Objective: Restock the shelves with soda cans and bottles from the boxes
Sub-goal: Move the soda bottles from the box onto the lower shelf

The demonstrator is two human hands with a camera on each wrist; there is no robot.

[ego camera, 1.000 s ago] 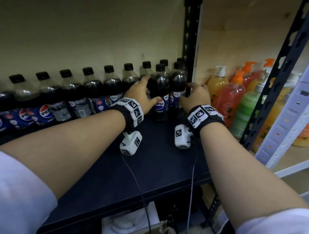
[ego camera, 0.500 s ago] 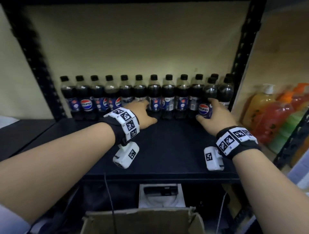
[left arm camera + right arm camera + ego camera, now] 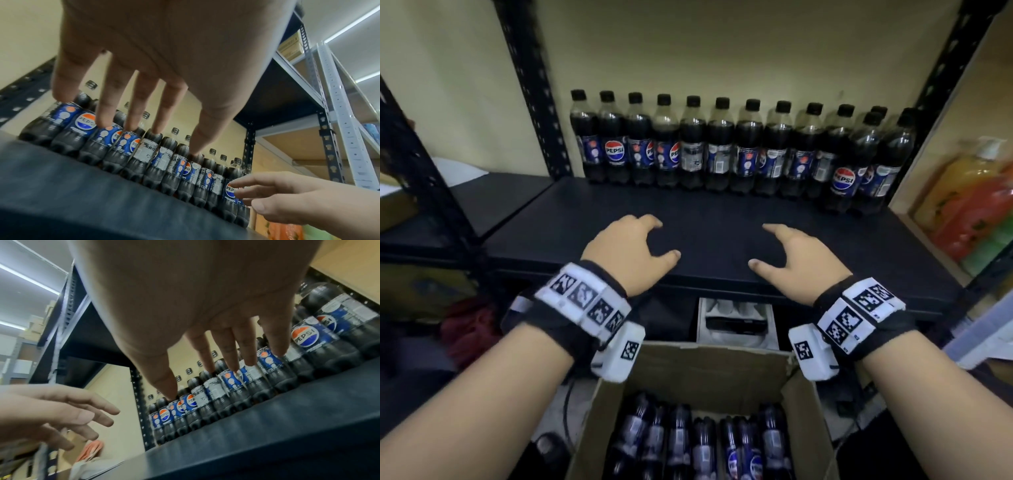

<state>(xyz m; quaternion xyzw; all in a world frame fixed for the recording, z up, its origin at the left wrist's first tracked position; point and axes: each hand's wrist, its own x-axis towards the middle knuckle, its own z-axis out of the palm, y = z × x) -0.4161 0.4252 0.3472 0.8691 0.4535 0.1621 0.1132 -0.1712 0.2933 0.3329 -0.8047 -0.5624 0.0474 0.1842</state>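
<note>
A row of dark Pepsi bottles [image 3: 722, 150] with black caps stands along the back of the black shelf [image 3: 722, 219]; extra bottles [image 3: 866, 164] stand in front at the right end. My left hand [image 3: 633, 246] and right hand [image 3: 801, 255] hover empty over the shelf's front, fingers relaxed and spread, well short of the bottles. Below me an open cardboard box [image 3: 709, 373] holds several more Pepsi bottles [image 3: 698, 442]. The wrist views show the left hand [image 3: 131, 91] and right hand [image 3: 222, 340] holding nothing, the bottle row [image 3: 144, 152] [image 3: 236, 382] beyond them.
Black perforated uprights [image 3: 530, 85] frame the shelf. Coloured pump bottles [image 3: 969, 205] fill the neighbouring bay on the right. A white object [image 3: 736, 318] sits under the shelf behind the box. Another dark shelf [image 3: 493, 202] lies to the left.
Both hands let go of the bottles at the shelf's back and drew toward the front edge, empty. My view pulled back and down, bringing the box of bottles into sight.
</note>
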